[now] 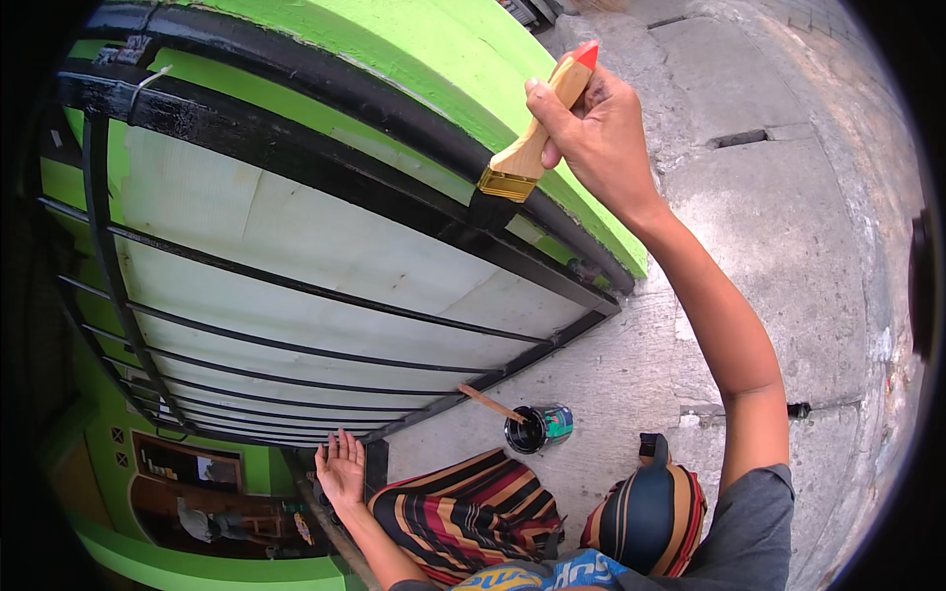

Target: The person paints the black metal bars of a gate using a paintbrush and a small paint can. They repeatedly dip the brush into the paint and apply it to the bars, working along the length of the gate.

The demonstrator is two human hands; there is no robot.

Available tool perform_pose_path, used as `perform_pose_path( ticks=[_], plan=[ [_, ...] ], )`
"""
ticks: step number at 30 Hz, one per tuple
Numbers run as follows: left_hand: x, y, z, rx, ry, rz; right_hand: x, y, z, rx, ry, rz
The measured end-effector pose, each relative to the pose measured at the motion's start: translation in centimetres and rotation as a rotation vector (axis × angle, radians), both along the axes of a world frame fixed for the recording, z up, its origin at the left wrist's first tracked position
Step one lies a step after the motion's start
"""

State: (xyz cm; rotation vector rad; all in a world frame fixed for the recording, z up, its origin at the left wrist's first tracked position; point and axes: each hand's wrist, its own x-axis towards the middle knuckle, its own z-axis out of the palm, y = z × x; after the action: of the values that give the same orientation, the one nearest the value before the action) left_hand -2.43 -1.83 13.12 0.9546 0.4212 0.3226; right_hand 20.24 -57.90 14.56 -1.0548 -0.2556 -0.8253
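My right hand [599, 140] grips a flat paintbrush [521, 159] by its wooden, red-tipped handle. The brush's black bristles touch the black metal frame [414, 207] of a barred gate backed with pale sheeting [318, 229]. My left hand [343, 469] is near the gate's bottom-left bars, palm up with fingers apart, holding nothing. On the concrete before me stands an open can of black paint [543, 428], a wooden stick [491, 402] leaning out of it towards the gate.
A green wall [443, 66] with a black pipe [325, 81] runs alongside the gate. Concrete ground [754, 199] with slots and cracks lies to the right. Striped cloth [473, 510] covers my legs. At the lower left, another person [207, 523] is in a doorway beyond the gate.
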Motion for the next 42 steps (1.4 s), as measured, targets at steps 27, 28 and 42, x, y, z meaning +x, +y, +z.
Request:
perform_pose_path(
  ticks=[27, 28, 42],
  plan=[
    [0.4, 0.2, -0.3, 0.029, 0.025, 0.007, 0.1, 0.9, 1.9, 0.009, -0.102, -0.064],
    [0.5, 0.1, -0.4, 0.034, 0.027, 0.002, 0.4, 1.2, 3.0, 0.014, -0.142, -0.064],
    [0.4, -0.2, -0.3, -0.010, 0.020, -0.005, 2.0, 3.4, -0.2, 0.463, -0.091, 0.263]
  ],
)
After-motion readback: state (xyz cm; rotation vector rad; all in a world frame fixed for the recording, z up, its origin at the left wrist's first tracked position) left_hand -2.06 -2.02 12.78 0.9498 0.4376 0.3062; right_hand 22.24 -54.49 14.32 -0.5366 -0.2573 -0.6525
